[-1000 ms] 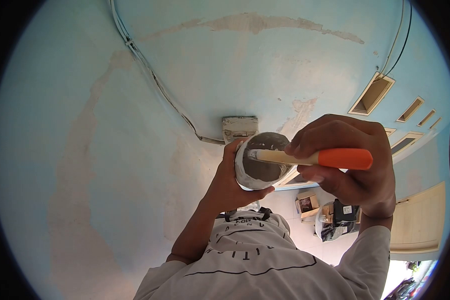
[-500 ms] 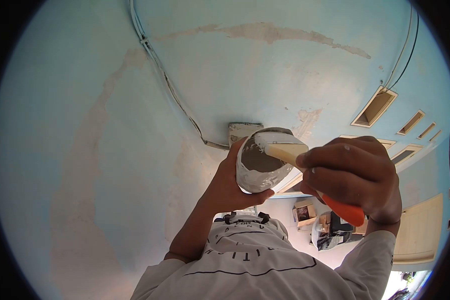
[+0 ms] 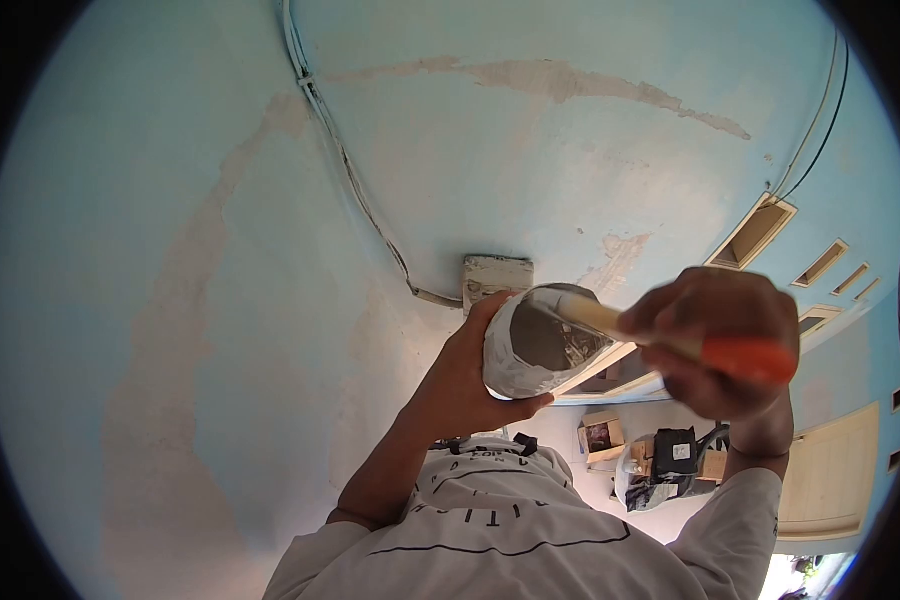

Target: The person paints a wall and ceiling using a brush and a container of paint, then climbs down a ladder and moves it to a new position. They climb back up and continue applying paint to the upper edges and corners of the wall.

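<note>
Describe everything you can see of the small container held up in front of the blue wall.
The container is a small round cup, its outside smeared pale grey-white. Its open mouth tilts toward the camera, showing wet grey paste inside. The left hand grips it from the side, fingers wrapped under its lower rim. The pale blade of an orange-handled putty knife, held in the right hand, reaches over the upper rim into the paste. The knife and right hand are blurred.

Tub [image 3: 530, 350]: plastic, smeared with wet grey paste, dull. Knife [image 3: 670, 345]: glossy orange plastic grip, pale paste-caked blade. Wall [image 3: 220, 300]: matt blue paint, rough bare plaster patches. Shirt [image 3: 510, 530]: soft white cloth. Door [image 3: 830, 480]: smooth pale wood.
</note>
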A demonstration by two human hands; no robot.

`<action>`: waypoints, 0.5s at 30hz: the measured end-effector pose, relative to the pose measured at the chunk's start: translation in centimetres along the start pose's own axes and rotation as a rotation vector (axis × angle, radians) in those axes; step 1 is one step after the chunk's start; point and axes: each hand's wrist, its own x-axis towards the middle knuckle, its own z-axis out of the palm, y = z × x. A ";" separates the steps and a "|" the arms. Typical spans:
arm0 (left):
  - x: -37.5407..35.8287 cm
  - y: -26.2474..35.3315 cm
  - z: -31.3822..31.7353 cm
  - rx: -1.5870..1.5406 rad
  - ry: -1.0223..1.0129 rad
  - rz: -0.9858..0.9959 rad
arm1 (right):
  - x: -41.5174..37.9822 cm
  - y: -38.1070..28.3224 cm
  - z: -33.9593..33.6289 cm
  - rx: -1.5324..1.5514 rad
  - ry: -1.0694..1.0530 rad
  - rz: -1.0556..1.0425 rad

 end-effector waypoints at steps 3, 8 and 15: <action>0.0 0.4 0.2 0.057 0.053 0.038 | -0.6 0.8 0.4 0.314 0.199 0.237; -0.1 -0.2 0.3 0.117 0.120 0.079 | -0.7 1.4 1.8 0.441 0.251 0.409; -0.3 -1.4 -0.2 0.189 0.088 -0.040 | -2.2 3.9 4.4 0.715 0.300 0.540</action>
